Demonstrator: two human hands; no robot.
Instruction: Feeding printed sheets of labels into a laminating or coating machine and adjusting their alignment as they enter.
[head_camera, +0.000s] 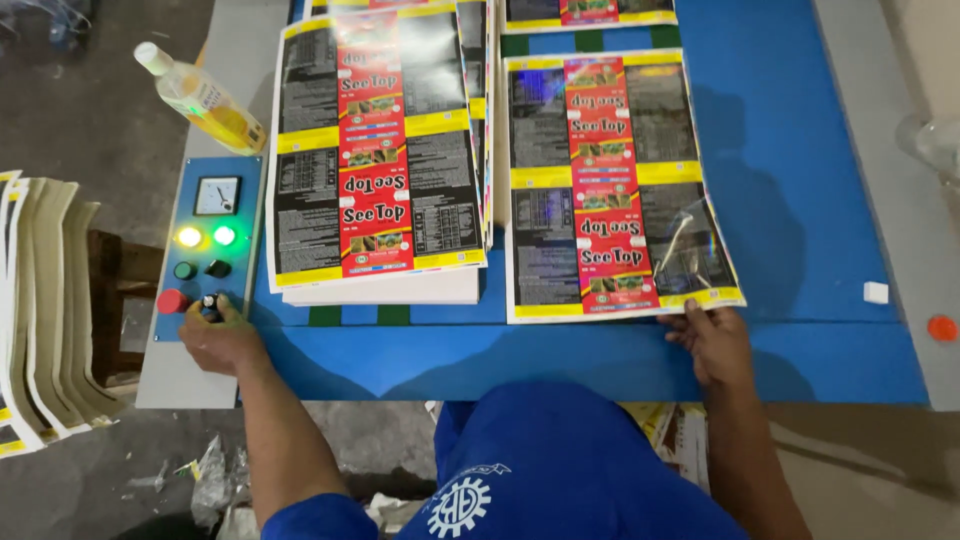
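- Your left hand (218, 335), lower left of the frame, rests on the control panel (208, 245), fingertips closed around the black knob (210, 301) at the panel's lower edge.
- Just left of the knob is a red button (172, 300). Above it sit two dark buttons, then two lit lamps, one yellow, one green, and a small dial gauge (217, 195) at the top.
- Your right hand (712, 340), lower right of centre, lies flat with fingers spread, pressing the near right corner of the single sheet (615, 185).
- The sheet lies flat on the blue table (800, 200), centre right. It is printed in red, black and yellow, and glossy: light glares off its right side.
- Judged from that, the sheet is thin, light, limp and slippery; it would likely crease if pinched hard. The near edge or a near corner is the best hold, lifted gently.
- Left of the sheet, close beside it, is a thick stack (375, 150) of similar sheets. As a block it would be heavy.
- A plastic bottle (205, 100) of yellow liquid lies upper left, beyond the panel.
- More sheets (40, 310) stand curled at the far left edge.
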